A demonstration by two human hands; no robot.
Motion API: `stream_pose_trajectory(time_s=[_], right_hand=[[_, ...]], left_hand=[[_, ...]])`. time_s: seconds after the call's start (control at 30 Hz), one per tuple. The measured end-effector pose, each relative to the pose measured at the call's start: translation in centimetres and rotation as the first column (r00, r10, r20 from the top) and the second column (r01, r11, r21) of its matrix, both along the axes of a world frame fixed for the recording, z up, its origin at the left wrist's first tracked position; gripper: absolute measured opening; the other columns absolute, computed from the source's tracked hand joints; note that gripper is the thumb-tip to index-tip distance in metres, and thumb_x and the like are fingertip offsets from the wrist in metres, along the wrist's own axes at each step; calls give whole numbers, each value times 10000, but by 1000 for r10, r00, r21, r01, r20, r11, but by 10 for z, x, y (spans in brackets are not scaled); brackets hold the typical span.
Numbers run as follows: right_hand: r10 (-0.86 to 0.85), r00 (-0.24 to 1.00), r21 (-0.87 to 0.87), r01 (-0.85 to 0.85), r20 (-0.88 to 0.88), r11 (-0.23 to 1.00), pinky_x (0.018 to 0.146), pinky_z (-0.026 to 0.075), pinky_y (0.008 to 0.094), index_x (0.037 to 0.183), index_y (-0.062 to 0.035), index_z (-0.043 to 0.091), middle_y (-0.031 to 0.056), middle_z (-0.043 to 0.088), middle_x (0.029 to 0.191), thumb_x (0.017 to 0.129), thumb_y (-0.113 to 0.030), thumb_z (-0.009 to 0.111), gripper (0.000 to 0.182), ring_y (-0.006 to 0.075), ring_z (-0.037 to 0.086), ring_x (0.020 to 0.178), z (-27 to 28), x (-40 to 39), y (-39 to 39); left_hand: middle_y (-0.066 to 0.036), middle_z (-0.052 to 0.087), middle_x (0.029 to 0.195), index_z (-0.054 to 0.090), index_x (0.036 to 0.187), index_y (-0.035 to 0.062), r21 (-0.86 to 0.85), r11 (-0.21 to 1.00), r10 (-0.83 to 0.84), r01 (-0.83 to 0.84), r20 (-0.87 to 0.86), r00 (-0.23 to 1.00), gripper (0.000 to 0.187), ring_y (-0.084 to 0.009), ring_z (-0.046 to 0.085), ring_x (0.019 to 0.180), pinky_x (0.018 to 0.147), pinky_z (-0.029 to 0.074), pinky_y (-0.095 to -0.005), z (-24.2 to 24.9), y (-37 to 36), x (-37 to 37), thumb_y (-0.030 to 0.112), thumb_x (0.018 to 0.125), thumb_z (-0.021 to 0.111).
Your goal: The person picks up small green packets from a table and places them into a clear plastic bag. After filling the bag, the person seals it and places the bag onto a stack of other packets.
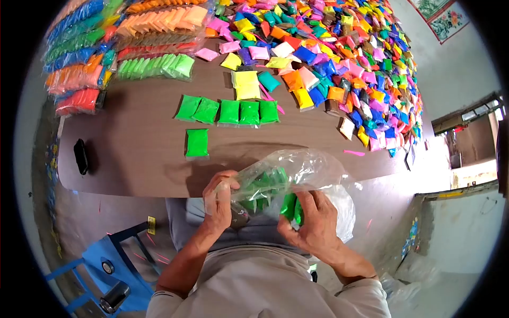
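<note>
Green packets (pixel 288 205) in a clear bag (pixel 314 165) between hands (pixel 218 199) (pixel 319 220), left clamped on bag, right on packets

Left hand (pixel 220 199) grips clear crumpled plastic bag (pixel 317 164), green packets visible inside. Right hand (pixel 316 221) holds shiny green plastic packets (pixel 288 205) at bag's other side. Beyond left hand: single flat green rectangular packet (pixel 198 143) on brown table (pixel 143 143), then row of five green packets (pixel 229 112). Multicoloured packet heap (pixel 366 79) beyond right hand.
</note>
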State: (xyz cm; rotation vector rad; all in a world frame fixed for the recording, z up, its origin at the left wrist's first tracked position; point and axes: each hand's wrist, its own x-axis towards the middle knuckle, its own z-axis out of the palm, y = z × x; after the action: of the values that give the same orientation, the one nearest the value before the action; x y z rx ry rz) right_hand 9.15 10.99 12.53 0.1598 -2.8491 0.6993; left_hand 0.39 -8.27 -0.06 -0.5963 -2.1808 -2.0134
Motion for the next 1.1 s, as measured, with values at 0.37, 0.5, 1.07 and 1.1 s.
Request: stream_pose_trajectory(time_s=[0.37,0.5,1.07,1.1], right_hand=[[-129,991,-97,124,-47,988,780,505,466,1320,38,436,261,576,1081,757,-128,705,646,426,600,922,-24,-17,25],[-179,976,22,183,-121,983,829,481,459,1292,73,436,278,572,1083,796,-98,659,570,435,584,947,-33,-36,25],[-126,866,-863,496,484,95,765,566,431,1213,-32,563,128,609,1150,862,-136,620,370,276,639,982,-48,-46,46],[-88,862,-858,507,500,89,758,571,423,1212,-32,560,132,607,1154,870,-135,625,363,278,641,977,-47,-45,47]], left_hand=[[-122,635,953,616,940,-45,73,997,24,-33,123,992,390,-203,601,813,719,473,-327,4,4,3,276,1017,408],[-127,630,957,610,949,-40,12,1000,11,-11,21,1000,367,-197,597,819,717,469,-322,0,2,0,261,1021,414],[-171,628,996,587,856,-21,68,998,5,-10,77,997,404,-223,604,832,728,464,-322,2,3,0,308,1021,420],[-171,629,996,590,862,-22,66,998,8,-14,78,997,397,-229,608,835,729,467,-324,2,3,0,302,1018,424]])
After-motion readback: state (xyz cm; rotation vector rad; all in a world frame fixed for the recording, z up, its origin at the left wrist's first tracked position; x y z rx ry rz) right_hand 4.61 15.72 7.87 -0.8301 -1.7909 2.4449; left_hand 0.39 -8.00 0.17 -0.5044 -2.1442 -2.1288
